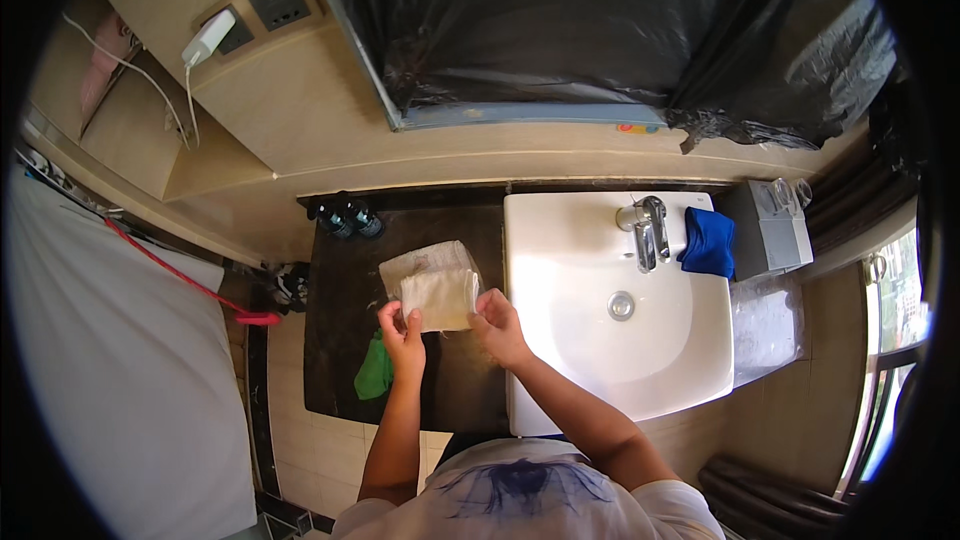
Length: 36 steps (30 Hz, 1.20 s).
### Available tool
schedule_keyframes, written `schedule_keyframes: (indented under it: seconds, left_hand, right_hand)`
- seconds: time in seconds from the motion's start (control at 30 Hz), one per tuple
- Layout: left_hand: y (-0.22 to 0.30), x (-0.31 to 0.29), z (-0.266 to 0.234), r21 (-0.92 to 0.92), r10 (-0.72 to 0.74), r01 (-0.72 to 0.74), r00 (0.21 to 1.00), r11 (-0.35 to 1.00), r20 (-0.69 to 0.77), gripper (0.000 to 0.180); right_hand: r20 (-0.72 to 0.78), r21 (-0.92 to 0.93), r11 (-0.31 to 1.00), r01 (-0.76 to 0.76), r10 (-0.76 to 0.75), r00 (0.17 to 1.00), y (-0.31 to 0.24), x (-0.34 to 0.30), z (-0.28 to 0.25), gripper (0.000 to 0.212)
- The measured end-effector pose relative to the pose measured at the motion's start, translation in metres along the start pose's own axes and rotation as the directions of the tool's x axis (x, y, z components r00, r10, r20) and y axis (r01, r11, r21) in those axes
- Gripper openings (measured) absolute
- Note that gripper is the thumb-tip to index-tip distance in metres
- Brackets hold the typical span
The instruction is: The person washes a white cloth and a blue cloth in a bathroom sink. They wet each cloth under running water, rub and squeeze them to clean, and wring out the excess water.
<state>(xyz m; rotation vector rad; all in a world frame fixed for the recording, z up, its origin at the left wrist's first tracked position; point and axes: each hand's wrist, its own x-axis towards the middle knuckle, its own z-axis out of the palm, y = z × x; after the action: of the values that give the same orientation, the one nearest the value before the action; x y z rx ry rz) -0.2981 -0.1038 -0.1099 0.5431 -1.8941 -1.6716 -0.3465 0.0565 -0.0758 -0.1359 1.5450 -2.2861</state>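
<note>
A pale cream cloth [440, 298], folded into a rough rectangle, is held just over the dark countertop [340, 340]. My left hand [403, 342] pinches its near left corner between thumb and fingers. Its near right edge is gripped by my right hand [500, 328], close to the basin's left rim. Behind the folded part, a greyish, more worn layer of cloth [400, 262] spreads out; I cannot tell whether it is the same piece. A crumpled green cloth [374, 370] lies on the counter beside my left wrist.
Two dark bottles [347, 217] stand at the counter's back left. Right of my hands are the white basin [560, 380], its chrome tap [648, 235], a blue cloth [708, 242] and a grey box [765, 230]. Black plastic sheeting [540, 30] hangs above; a white charger [210, 37] sits in a wall socket.
</note>
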Motion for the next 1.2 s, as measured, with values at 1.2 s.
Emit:
schedule_keyframes:
  seconds: [1.2]
  left_hand:
    - [0.026,-0.121,0.223,-0.125,-0.321,0.636,0.537,0.762,0.78,0.019]
  right_hand:
    - [-0.438,0.259,0.964,0.064,0.058,0.897,-0.074,-0.083,-0.231,0.01]
